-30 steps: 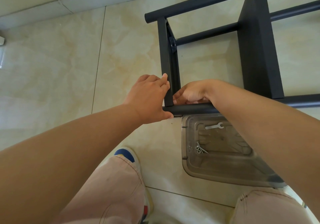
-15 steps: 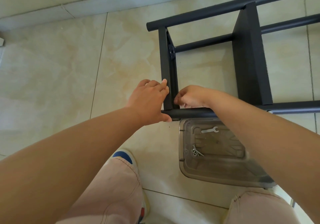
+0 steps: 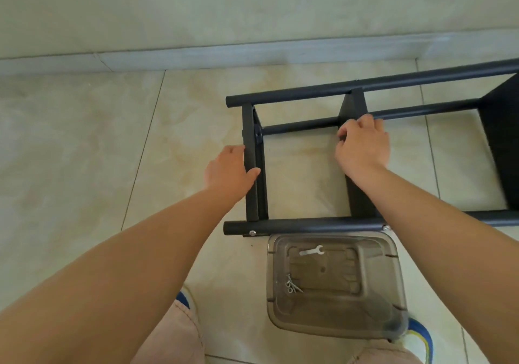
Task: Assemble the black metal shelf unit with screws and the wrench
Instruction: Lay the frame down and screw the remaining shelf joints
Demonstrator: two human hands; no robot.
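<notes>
Nearest to us on the tiled floor [image 3: 84, 144] sits a clear plastic tray [image 3: 393, 302], and inside it lie a small flat wrench [image 3: 311, 250] toward its far end and a little cluster of loose screws [image 3: 292, 286] by its left wall. Just beyond the tray, almost touching its far rim, runs the near tube of the black metal shelf unit [image 3: 309, 226], which lies on its side on the floor; two silver screw heads already show along that tube. Our left hand [image 3: 231, 169] holds the end panel of the frame, thumb hooked over its inner edge and fingers lying along the outer face. Our right hand [image 3: 362, 144] reaches further in, fingers curled over the top of the next upright panel where the thin middle rail passes; whether it pinches a screw there we cannot tell. Beyond both hands the far tube runs parallel to the skirting of the wall. We judge that we are bracing or repositioning the frame between fastenings, with the near side screwed and the wrench and spare screws still untouched in the tray. The next move likely calls for one hand to steady the panel while the other picks up a screw from the tray.
</notes>
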